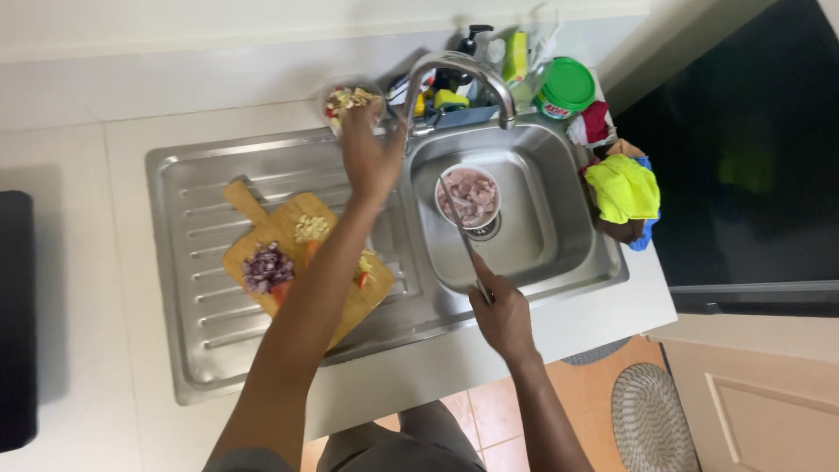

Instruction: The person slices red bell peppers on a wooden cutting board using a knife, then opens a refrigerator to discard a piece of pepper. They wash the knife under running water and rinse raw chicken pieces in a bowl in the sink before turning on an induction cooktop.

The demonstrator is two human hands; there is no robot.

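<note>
A small glass bowl of chopped vegetables [348,100] sits at the sink's back edge, gripped by the left hand [369,157]. A white bowl of pinkish meat pieces [468,196] stands in the steel sink basin [559,227]. The right hand [502,313] is closed on a long knife [461,229] reaching over it. A wooden cutting board [288,245] with chopped red onion [266,267] lies on the drainboard; a yellow cloth [622,188] lies beside the basin

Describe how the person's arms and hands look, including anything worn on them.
Both arms are bare from the hands up to the frame's lower edge: no sleeves reach the forearms. The left hand and right hand show no gloves, rings, watch or bracelet.
</note>
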